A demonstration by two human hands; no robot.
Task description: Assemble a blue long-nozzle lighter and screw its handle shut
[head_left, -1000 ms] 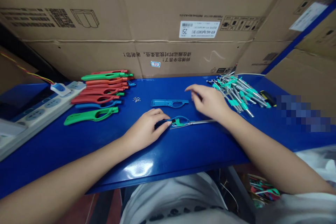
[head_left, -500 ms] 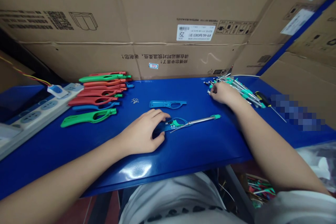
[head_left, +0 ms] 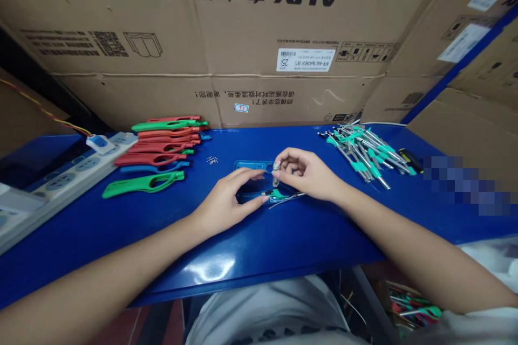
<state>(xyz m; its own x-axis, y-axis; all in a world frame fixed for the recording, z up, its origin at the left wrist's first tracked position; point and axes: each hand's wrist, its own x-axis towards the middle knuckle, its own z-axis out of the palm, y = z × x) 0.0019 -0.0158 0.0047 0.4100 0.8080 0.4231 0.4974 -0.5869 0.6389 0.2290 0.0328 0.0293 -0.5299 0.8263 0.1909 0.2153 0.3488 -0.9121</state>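
One small, silvery piece (head_left: 275,177) sits pinched in the right hand (head_left: 307,174); left hand (head_left: 222,198) spread wide.

1. Right hand (head_left: 305,173): small clear part (head_left: 275,179) pinched upright between thumb and fingers, above the near blue handle (head_left: 251,193).
2. Left hand (head_left: 226,199): thumb and forefinger spread apart at that handle; exact contact unclear.
3. Second blue handle (head_left: 251,165) lies just behind, partly covered by the right hand.
4. Left side: row of red, green, blue handles (head_left: 143,185) beside power strip (head_left: 60,182); small screws (head_left: 212,160) right of the row.
5. Right side: metal tubes (head_left: 382,180) with green parts, piled near screwdriver (head_left: 410,160).
6. Cardboard (head_left: 202,43) stands behind.
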